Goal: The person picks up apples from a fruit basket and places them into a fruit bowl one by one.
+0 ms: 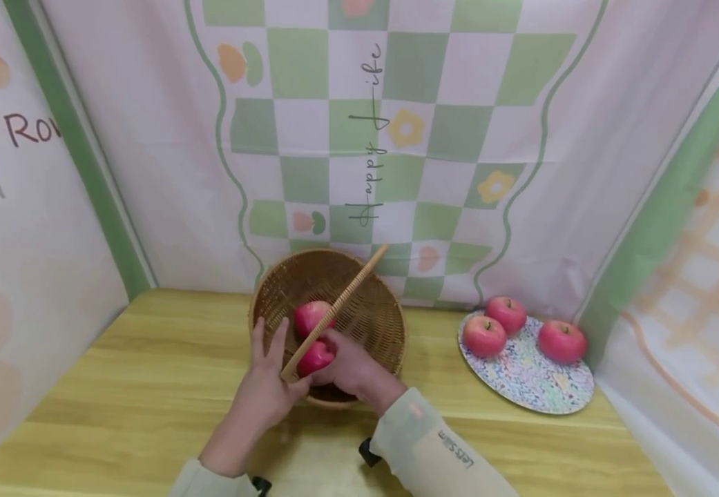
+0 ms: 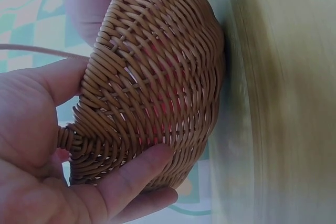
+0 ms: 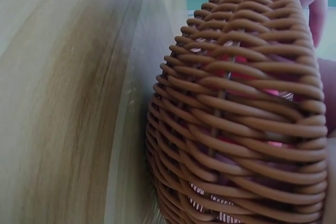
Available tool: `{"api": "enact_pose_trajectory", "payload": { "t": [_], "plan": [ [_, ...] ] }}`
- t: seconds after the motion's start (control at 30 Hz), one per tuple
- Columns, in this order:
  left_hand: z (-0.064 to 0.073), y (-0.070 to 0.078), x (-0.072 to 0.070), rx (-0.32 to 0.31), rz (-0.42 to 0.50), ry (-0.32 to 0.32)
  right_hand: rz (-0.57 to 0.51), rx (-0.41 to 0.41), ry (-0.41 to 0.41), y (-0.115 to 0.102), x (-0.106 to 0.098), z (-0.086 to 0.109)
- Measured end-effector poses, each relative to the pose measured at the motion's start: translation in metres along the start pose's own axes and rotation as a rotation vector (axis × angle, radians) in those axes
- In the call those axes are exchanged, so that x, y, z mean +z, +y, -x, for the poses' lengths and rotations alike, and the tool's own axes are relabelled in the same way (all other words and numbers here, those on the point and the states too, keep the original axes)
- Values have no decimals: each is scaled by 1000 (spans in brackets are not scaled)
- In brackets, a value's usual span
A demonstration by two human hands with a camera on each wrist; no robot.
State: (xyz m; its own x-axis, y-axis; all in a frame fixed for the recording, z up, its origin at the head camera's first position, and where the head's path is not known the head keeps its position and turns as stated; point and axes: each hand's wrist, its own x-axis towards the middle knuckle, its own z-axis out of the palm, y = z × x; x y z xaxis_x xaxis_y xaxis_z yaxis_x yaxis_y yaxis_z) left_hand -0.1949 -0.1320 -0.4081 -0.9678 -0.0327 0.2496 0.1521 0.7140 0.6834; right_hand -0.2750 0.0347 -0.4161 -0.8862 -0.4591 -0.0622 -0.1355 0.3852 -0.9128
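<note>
One wicker basket [image 1: 380, 310], mouth up, its handle [image 1: 359, 281] aslant

From my head, the basket stands on the wooden table [image 1: 148, 386], its round mouth facing up; the handle's long axis runs from the near-left rim to the far right. Two apples lie inside, both round, with no clear long axis: the far apple [image 1: 311, 317] is pink-red and paler in patches, the near apple [image 1: 314, 359] deeper red and shiny. My right hand [image 1: 353, 366] reaches in over the near rim and pinches the near apple between thumb and fingers. My left hand [image 1: 264, 392] grips the near-left side by the handle's foot, fingers spread. Off to the right, one speckled oval plate [image 1: 539, 379] has its long axis from far left to near right. It bears three apples, stems up: a left apple [image 1: 485, 337], a back apple [image 1: 505, 315] and a right apple [image 1: 561, 342].

From my left wrist, my thumb presses the rim and my fingers lie along the outer weave, brown and tightly woven; red shows through it.

From my right wrist, thick brown strands bulge toward me, with red and pink in the gaps; how my right fingers lie, I cannot tell here.
</note>
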Motion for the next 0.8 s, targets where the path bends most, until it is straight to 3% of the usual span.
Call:
{"api": "enact_pose_trajectory", "payload": {
  "t": [0.17,0.33,0.53,0.8],
  "plan": [
    [-1,2,1,-6,4,-4,23,41,51,0,-3,-1],
    [-2,2,1,-21,11,-13,-64,50,48,0,-4,0],
    [-1,2,1,-32,25,-25,-290,99,60,2,-8,2],
    [0,3,-1,-61,51,-45,-601,34,70,-3,-16,4]
  ]
}}
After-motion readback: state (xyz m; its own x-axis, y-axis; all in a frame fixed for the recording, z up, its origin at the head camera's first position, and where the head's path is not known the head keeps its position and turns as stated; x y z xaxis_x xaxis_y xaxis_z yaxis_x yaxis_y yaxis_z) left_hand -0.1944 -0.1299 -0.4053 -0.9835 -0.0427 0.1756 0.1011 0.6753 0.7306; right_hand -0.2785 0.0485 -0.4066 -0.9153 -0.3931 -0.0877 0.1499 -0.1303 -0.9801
